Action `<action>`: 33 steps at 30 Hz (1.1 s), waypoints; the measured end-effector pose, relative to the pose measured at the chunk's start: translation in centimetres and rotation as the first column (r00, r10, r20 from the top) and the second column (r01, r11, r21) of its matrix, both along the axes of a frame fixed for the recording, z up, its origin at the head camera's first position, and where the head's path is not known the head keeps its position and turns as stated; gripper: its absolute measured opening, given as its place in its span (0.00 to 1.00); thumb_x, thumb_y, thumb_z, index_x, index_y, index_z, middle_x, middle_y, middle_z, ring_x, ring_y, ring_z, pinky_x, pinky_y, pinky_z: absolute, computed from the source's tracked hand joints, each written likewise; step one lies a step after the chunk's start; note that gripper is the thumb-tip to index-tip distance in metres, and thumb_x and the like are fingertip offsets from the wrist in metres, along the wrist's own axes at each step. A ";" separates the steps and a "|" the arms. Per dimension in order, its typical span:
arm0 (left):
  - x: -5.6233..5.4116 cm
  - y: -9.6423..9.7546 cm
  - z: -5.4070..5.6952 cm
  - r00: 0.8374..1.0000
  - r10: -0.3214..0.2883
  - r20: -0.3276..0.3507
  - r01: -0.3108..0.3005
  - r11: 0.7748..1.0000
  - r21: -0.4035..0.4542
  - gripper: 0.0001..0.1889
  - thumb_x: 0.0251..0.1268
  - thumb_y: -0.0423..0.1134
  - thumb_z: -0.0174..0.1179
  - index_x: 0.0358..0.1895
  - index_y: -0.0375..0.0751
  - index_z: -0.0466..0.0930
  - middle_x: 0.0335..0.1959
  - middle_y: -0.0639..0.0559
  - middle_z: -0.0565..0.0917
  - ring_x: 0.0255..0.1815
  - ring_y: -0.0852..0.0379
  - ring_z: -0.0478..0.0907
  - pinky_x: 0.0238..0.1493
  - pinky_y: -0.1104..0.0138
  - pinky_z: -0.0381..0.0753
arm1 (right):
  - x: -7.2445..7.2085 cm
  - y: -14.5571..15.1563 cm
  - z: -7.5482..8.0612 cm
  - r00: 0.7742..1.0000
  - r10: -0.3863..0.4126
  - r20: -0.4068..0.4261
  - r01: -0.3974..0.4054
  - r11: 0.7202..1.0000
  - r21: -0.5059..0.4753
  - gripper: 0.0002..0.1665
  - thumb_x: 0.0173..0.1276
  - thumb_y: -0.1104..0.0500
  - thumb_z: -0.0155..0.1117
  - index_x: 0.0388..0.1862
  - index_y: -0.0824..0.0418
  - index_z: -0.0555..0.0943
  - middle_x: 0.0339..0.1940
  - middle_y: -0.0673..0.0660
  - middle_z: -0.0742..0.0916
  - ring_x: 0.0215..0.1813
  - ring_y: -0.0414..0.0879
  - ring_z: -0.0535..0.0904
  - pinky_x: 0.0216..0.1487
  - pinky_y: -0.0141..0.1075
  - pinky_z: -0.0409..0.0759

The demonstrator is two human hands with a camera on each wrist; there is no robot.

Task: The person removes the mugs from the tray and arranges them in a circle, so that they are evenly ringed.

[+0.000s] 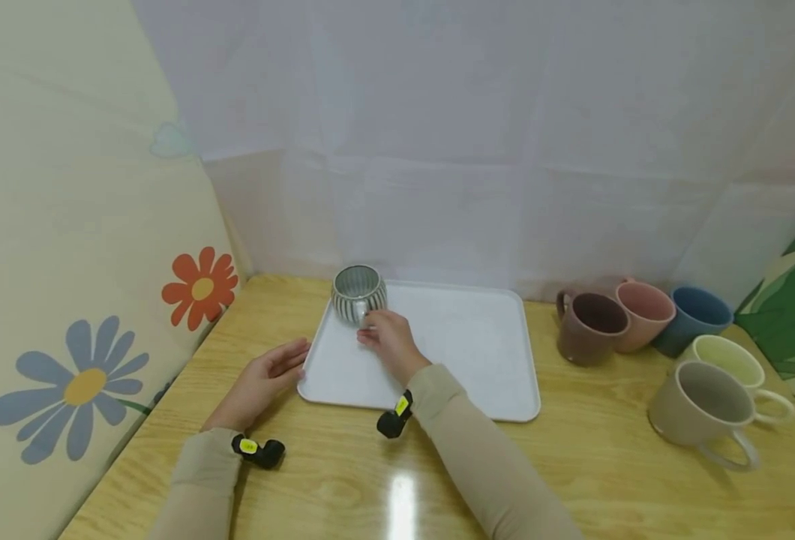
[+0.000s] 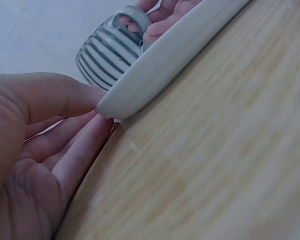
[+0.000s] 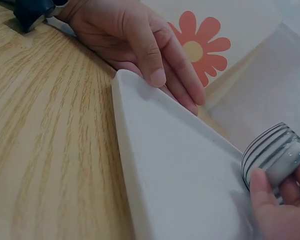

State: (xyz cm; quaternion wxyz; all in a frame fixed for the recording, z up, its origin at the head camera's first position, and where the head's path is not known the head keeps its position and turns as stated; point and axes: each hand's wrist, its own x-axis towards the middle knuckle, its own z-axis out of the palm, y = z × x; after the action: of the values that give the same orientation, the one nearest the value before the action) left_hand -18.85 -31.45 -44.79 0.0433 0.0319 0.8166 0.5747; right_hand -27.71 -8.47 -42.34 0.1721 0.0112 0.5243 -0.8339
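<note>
A rounded mug (image 1: 352, 306) with grey-green and white vertical stripes sits at the far left corner of a white tray (image 1: 465, 345). My right hand (image 1: 392, 341) holds its handle, which points toward me. The striped mug (image 2: 107, 55) and the fingers at its handle also show in the left wrist view. At the tray's left edge is my left hand (image 1: 265, 379). In the left wrist view this hand (image 2: 45, 130) pinches the tray rim, thumb on top and fingertips at the underside. The right wrist view shows the thumb of the left hand (image 3: 135, 45) over the rim.
Right of the tray stand a dark brown mug (image 1: 589, 330), a pink mug (image 1: 640, 315), a blue mug (image 1: 694, 319), a pale green mug (image 1: 724, 360) and a beige mug (image 1: 697, 409). A white cloth (image 1: 438, 150) hangs behind the wooden table (image 1: 330, 472).
</note>
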 end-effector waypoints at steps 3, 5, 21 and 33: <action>0.1 0.0 0.0 1.000 0.003 0.005 -0.003 1.000 0.001 0.32 0.75 0.36 0.60 0.77 0.33 0.61 0.73 0.37 0.70 0.75 0.41 0.64 0.57 0.84 0.70 | 0.1 0.0 -0.2 0.999 -0.019 -0.028 0.020 0.999 0.042 0.12 0.68 0.72 0.53 0.48 0.78 0.77 0.39 0.56 0.78 0.35 0.43 0.78 0.46 0.33 0.84; 0.1 0.0 0.0 1.000 0.001 0.009 -0.001 1.000 0.001 0.32 0.75 0.37 0.60 0.77 0.33 0.61 0.74 0.37 0.69 0.75 0.41 0.64 0.57 0.84 0.70 | 0.3 0.1 -0.3 0.998 -0.032 -0.046 0.035 0.997 0.071 0.11 0.69 0.73 0.53 0.46 0.78 0.77 0.38 0.56 0.78 0.35 0.43 0.78 0.45 0.32 0.84; -0.2 -0.1 -0.1 1.000 -0.006 -0.004 0.006 1.000 -0.017 0.32 0.75 0.37 0.60 0.78 0.34 0.60 0.74 0.37 0.69 0.75 0.41 0.64 0.57 0.84 0.70 | 1.9 1.7 -0.5 0.985 -0.062 -0.163 0.107 0.954 0.281 0.08 0.68 0.62 0.67 0.36 0.69 0.85 0.29 0.52 0.84 0.29 0.39 0.80 0.37 0.29 0.82; -0.2 -0.1 -0.2 1.000 -0.005 -0.003 0.005 1.000 -0.021 0.33 0.75 0.37 0.60 0.78 0.34 0.60 0.74 0.36 0.68 0.74 0.47 0.66 0.57 0.84 0.71 | 3.5 4.0 -1.1 0.983 -0.033 -0.182 0.083 0.957 0.277 0.10 0.70 0.62 0.68 0.39 0.70 0.82 0.32 0.51 0.83 0.30 0.40 0.81 0.43 0.34 0.85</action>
State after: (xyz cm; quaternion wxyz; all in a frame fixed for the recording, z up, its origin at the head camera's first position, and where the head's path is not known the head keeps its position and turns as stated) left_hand -19.04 -31.57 -44.96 0.0439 0.0346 0.8225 0.5660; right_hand -24.19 -4.49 -43.43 0.0975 -0.0223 0.6507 -0.7527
